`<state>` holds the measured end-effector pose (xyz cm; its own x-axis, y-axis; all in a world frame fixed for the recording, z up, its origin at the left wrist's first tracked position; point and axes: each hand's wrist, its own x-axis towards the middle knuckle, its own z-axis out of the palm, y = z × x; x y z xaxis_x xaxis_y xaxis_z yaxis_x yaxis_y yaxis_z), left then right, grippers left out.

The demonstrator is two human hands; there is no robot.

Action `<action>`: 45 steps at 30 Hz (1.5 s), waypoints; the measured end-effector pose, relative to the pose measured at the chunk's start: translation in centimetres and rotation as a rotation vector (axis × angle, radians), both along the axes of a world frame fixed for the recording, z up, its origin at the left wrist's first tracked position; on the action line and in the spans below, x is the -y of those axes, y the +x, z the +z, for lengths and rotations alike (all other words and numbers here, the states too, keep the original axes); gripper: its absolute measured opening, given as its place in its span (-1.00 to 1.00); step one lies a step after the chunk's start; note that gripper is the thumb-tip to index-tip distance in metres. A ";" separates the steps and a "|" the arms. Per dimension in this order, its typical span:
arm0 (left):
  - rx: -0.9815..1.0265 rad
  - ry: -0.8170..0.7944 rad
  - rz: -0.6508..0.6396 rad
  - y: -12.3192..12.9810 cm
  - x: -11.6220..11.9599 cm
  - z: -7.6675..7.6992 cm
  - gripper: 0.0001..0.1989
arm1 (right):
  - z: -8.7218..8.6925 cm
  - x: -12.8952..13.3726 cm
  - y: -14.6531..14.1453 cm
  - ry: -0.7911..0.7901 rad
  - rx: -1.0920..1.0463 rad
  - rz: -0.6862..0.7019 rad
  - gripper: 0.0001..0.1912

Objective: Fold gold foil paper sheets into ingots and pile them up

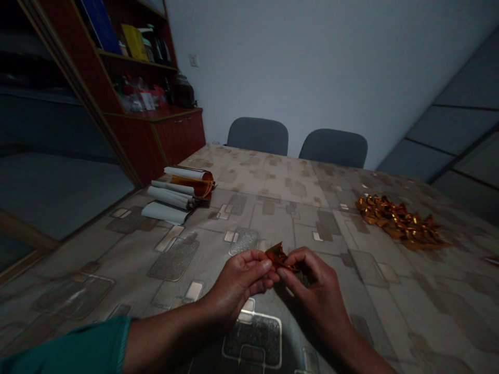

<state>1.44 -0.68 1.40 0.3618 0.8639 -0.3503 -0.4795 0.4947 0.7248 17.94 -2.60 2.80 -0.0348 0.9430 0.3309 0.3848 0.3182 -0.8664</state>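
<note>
A small piece of folded gold foil paper [277, 254] is held between my two hands above the near middle of the table. My left hand [249, 275] pinches its left side between thumb and fingers. From the right, my right hand [314, 278] grips the other side with thumb and forefinger. One pointed corner of the foil sticks up between the hands; my fingers hide much of the rest. Folded gold foil pieces [401, 221] lie in rows on the right of the table. On the left rest curled stacks of foil sheets [179, 195], white outside and gold inside.
A patterned cloth covers the table [268, 208]. Two grey chairs [257, 135] stand at its far edge by the wall. A reddish wooden cabinet [179, 137] with loaded shelves is at the back left.
</note>
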 end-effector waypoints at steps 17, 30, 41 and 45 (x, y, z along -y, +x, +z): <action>0.097 0.037 -0.067 0.0 0.1 -0.8 -0.62 | 0.1 0.7 -0.4 0.215 0.102 0.050 -0.85; 0.151 0.072 -0.447 -1.5 -0.4 0.2 -0.59 | 0.0 0.3 0.6 -0.496 -0.501 0.353 -0.65; 0.222 0.231 -0.458 -1.7 -0.4 0.1 -0.78 | -0.1 0.9 0.7 -0.623 -0.610 0.596 -0.60; 0.218 0.251 -0.464 -1.7 -0.5 0.3 -0.81 | -0.3 1.0 0.7 -0.644 -0.656 0.609 -0.60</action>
<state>-0.30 -0.19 1.66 0.7638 0.6447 -0.0296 -0.4049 0.5144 0.7560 18.63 -3.57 2.45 -0.5498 0.8302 -0.0923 -0.2784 -0.2864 -0.9168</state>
